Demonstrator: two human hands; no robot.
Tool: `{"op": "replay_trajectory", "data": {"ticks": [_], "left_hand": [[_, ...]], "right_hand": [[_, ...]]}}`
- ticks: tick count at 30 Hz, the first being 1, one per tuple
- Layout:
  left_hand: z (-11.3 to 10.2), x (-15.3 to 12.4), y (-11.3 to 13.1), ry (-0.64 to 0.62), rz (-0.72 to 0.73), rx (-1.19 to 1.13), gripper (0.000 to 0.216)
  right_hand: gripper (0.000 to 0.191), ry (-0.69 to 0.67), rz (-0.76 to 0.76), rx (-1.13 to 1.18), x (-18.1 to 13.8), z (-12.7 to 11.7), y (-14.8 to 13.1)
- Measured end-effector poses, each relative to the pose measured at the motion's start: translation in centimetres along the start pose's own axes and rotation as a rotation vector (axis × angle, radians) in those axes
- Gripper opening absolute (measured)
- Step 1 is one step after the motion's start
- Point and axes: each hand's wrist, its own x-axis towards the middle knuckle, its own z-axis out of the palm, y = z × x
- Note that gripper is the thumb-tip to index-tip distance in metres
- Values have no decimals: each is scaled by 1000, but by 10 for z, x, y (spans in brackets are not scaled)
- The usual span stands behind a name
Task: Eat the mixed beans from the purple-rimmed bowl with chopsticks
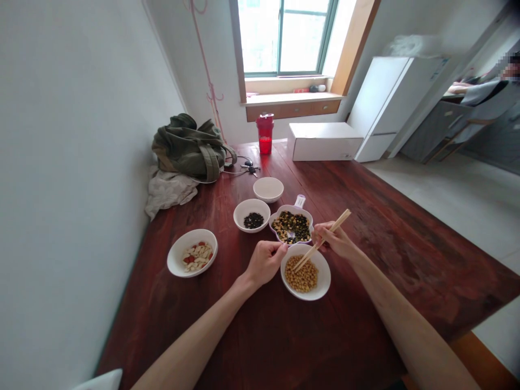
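My right hand point(336, 240) grips a pair of wooden chopsticks point(323, 241) whose tips reach down into a white bowl of yellow beans point(305, 274). My left hand point(266, 261) is curled at that bowl's left rim, fingers closed against it. Just behind stands a flower-shaped bowl of mixed dark and yellow beans point(291, 226). A white bowl of black beans point(252, 214) sits to its left. Farther left is a bowl of pale and red peanuts point(192, 252). An empty white bowl point(268, 189) stands at the back.
On the red wooden table point(365, 206) lie a green bag point(189, 146) on a cloth, keys and a cable point(246, 167), a red bottle point(265, 133) and a white box point(324, 141). A white wall runs along the left. A person sits far right.
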Motion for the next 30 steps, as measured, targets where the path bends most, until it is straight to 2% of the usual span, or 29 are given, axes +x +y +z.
{"op": "replay_trajectory", "data": {"ticks": [10,15,19,22,26,30], "left_hand": [[0,-1,-3,14,6,-10,57],[-2,-1,4,122,67,-48,52],[-3,-2,8,166,122,-50,39],[-5,-4,9,157,170,-25,30],[-3,-5,12,86,262,56,28],[-1,-4,12,101,254,85,27]], "right_hand": [[59,2,-44,81,2,-3,-1],[58,40,-59,141,2,-1,3],[55,73,-100,217,4,4,5],[55,102,-126,227,5,10,4],[58,170,-158,149,6,20,1],[58,183,-169,87,3,28,0]]}}
